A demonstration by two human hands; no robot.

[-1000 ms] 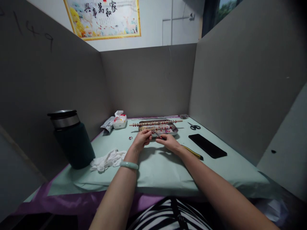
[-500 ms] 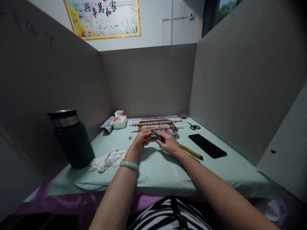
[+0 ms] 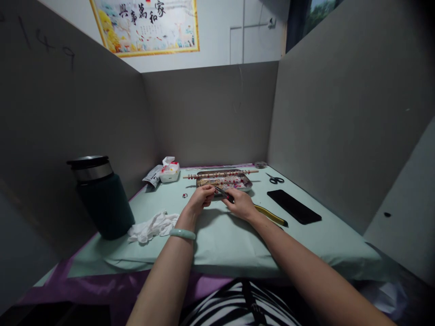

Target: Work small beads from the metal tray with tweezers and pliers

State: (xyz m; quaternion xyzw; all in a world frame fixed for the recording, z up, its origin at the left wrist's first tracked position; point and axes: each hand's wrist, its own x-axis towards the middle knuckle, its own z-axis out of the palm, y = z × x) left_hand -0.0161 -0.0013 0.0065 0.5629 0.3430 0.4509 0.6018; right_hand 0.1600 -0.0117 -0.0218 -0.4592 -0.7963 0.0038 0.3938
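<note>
In the head view my left hand [image 3: 200,200] is closed in a pinch at the near edge of a metal tray; what its fingertips grip is too small to make out. My right hand [image 3: 242,204] is wrapped round a small pair of pliers [image 3: 222,192], their dark jaws pointing at the left fingertips. Loose beads lie in the tray [image 3: 250,187]. A wooden stick [image 3: 220,174] with several small beaded rings on it rests across the tray. One more beaded ring [image 3: 185,195] lies on the cloth, left of my left hand.
Yellow-handled pliers [image 3: 272,215] lie partly under my right wrist. Farther right are a black phone [image 3: 294,207] and scissors [image 3: 276,179]. On the left stand a dark green flask [image 3: 103,203], white gloves [image 3: 152,227] and a white tissue box [image 3: 170,174]. Grey partitions [image 3: 214,117] enclose the table.
My right hand has shifted very slightly to the right with the pliers, uncovering less of the yellow handle. My left hand stays nearly in place.
</note>
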